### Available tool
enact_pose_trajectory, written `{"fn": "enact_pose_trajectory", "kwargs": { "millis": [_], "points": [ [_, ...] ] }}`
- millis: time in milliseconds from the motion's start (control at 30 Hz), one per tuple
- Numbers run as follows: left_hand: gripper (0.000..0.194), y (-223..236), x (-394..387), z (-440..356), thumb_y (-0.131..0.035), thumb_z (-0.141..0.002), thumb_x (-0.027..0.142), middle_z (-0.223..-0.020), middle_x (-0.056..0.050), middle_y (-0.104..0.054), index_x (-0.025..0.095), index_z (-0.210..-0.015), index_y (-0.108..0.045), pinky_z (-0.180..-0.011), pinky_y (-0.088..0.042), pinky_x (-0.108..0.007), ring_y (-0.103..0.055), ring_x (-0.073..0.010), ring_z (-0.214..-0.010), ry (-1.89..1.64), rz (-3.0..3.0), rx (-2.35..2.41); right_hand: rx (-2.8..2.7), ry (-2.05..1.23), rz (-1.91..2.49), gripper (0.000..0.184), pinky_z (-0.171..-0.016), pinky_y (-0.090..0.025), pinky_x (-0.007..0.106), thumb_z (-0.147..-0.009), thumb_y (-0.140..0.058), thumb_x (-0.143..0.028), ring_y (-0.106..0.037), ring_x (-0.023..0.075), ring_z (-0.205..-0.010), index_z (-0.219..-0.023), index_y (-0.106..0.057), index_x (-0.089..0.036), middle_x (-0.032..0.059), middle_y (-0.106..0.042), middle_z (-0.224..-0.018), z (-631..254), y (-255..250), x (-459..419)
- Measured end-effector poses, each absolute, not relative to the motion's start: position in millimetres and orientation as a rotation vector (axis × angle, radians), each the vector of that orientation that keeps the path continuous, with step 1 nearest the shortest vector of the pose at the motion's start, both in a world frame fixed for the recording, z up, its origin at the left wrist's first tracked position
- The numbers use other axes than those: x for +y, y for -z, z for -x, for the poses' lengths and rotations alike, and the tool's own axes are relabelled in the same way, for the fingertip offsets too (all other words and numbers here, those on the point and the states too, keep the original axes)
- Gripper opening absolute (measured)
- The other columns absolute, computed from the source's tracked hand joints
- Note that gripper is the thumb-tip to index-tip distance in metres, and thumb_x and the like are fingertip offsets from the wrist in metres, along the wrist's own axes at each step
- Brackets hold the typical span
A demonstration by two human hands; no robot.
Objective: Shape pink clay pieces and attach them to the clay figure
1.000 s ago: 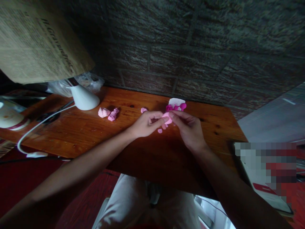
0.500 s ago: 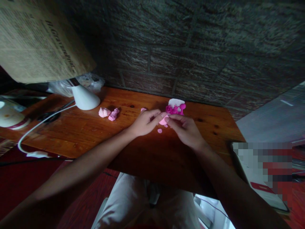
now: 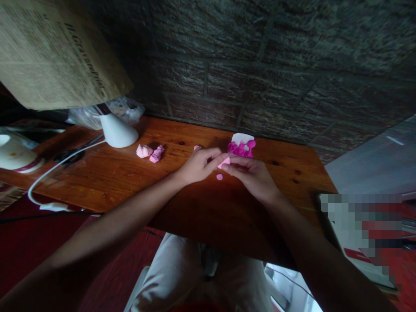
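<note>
Between my two hands is a piece of light pink modelling clay (image 3: 224,163), pinched from both sides. My left hand (image 3: 202,165) grips its left side with thumb and fingers closed. On the other side, my right hand (image 3: 251,172) holds it between thumb and fingertips. Just below lies a small flat pink bit of clay (image 3: 219,177) on the wooden table (image 3: 130,182). Behind my right hand sits a bright magenta cluster of shaped pieces (image 3: 241,148), in front of a white piece (image 3: 243,138). Another pink bit (image 3: 196,147) shows partly behind my left hand.
Two pink clay lumps (image 3: 144,151) lie to the left, near a lamp with a white base (image 3: 119,131) and a printed paper shade (image 3: 65,56). A white cable (image 3: 53,169) droops over the table edge. A paper cup (image 3: 16,156) stands far left; a stone wall (image 3: 208,78) rises behind.
Both hands keep hold of the pink clay, which now looks smaller and more angular between the fingers. My right fingers have shifted slightly. The view has moved a little.
</note>
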State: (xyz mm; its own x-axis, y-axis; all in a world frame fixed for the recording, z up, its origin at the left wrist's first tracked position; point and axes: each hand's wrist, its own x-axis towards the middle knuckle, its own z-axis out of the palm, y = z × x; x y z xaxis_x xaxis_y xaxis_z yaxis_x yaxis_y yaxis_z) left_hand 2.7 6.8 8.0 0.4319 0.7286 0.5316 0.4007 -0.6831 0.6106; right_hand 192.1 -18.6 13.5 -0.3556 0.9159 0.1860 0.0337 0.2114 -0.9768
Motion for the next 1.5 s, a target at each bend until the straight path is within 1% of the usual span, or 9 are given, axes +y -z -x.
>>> {"fn": "enact_pose_trajectory", "kwargs": {
  "millis": [267, 433, 600, 700, 833, 1033, 1267, 1367, 1500],
  "points": [
    [0.047, -6.8, 6.8, -3.9, -0.048, -0.102, 0.040, -0.053, 0.006, -0.039, 0.018, -0.061, -0.047, -0.054, -0.030, -0.024, -0.038, -0.0080, -0.050, -1.183, -2.287, 0.935, -1.622, -1.254, 0.990, 0.028, -0.082, -0.055, 0.033, -0.079, -0.080, -0.048, -0.072, 0.0194, -0.083, -0.093, -0.083, -0.024, 0.0008, -0.079, -0.086, -195.5, -12.4, -17.7],
    [0.043, -7.0, 9.7, -1.4, -0.054, -0.099, 0.042, -0.053, 0.006, -0.043, 0.017, -0.064, -0.052, -0.053, -0.030, -0.023, -0.040, -0.0082, -0.050, -1.073, -2.329, 0.879, -1.637, -1.223, 0.978, 0.028, -0.083, -0.056, 0.036, -0.079, -0.080, -0.048, -0.073, 0.0220, -0.087, -0.094, -0.082, -0.024, 0.0023, -0.080, -0.088, -195.3, -12.8, -16.8],
    [0.038, -9.9, 9.2, 1.5, -0.052, -0.101, 0.039, -0.057, 0.005, -0.051, 0.016, -0.072, -0.061, -0.055, -0.033, -0.023, -0.045, -0.0084, -0.053, -1.031, -2.315, 0.867, -1.581, -1.229, 0.944, 0.030, -0.084, -0.057, 0.036, -0.077, -0.082, -0.047, -0.074, 0.0209, -0.086, -0.098, -0.081, -0.025, 0.0025, -0.080, -0.092, -195.8, -12.6, -15.2],
    [0.031, -9.7, 8.5, 1.0, -0.055, -0.100, 0.039, -0.067, 0.001, -0.062, 0.015, -0.084, -0.068, -0.057, -0.038, -0.021, -0.053, -0.0094, -0.060, -1.085, -2.200, 0.877, -1.499, -1.161, 0.991, 0.028, -0.081, -0.057, 0.035, -0.077, -0.081, -0.046, -0.073, 0.0199, -0.083, -0.097, -0.081, -0.025, 0.0014, -0.080, -0.089, -197.7, -10.7, -13.0],
    [0.024, -7.4, 10.2, -0.9, -0.068, -0.092, 0.038, -0.083, -0.005, -0.073, 0.014, -0.097, -0.071, -0.062, -0.046, -0.022, -0.062, -0.0115, -0.070, -1.188, -1.943, 0.809, -1.499, -1.104, 1.032, 0.027, -0.079, -0.058, 0.035, -0.077, -0.081, -0.045, -0.073, 0.0204, -0.083, -0.095, -0.081, -0.025, 0.0020, -0.081, -0.090, -198.5, -9.9, -12.3],
    [0.023, -7.8, 12.6, -0.8, -0.076, -0.086, 0.035, -0.090, -0.007, -0.078, 0.013, -0.092, -0.075, -0.077, -0.055, -0.026, -0.070, -0.0142, -0.081, -1.181, -1.761, 0.747, -1.520, -1.080, 0.987, 0.026, -0.079, -0.059, 0.035, -0.081, -0.078, -0.047, -0.074, 0.0198, -0.084, -0.095, -0.080, -0.025, 0.0018, -0.080, -0.091, -197.8, -11.4, -14.1],
    [0.023, -7.9, 12.1, -1.1, -0.079, -0.082, 0.036, -0.089, -0.006, -0.079, 0.015, -0.089, -0.076, -0.080, -0.057, -0.028, -0.072, -0.0147, -0.081, -1.146, -1.696, 0.754, -1.606, -0.954, 0.996, 0.026, -0.076, -0.059, 0.035, -0.085, -0.073, -0.050, -0.073, 0.0199, -0.080, -0.093, -0.078, -0.025, 0.0024, -0.079, -0.089, -197.5, -10.9, -15.5],
    [0.025, -8.4, 11.5, -1.8, -0.079, -0.082, 0.039, -0.090, -0.006, -0.079, 0.015, -0.090, -0.078, -0.076, -0.056, -0.027, -0.071, -0.0150, -0.080, -1.153, -1.677, 0.782, -1.600, -0.908, 1.003, 0.025, -0.079, -0.059, 0.037, -0.086, -0.073, -0.049, -0.073, 0.0209, -0.084, -0.093, -0.078, -0.026, 0.0024, -0.080, -0.092, -196.9, -11.0, -15.1],
    [0.029, -8.8, 11.0, -2.3, -0.076, -0.085, 0.043, -0.078, -0.003, -0.075, 0.015, -0.092, -0.079, -0.059, -0.047, -0.023, -0.062, -0.0108, -0.065, -1.145, -1.624, 0.827, -1.522, -0.884, 0.987, 0.023, -0.083, -0.059, 0.037, -0.084, -0.076, -0.045, -0.073, 0.0220, -0.092, -0.096, -0.078, -0.025, 0.0031, -0.080, -0.097, -195.8, -11.1, -13.9]
  ]
}}
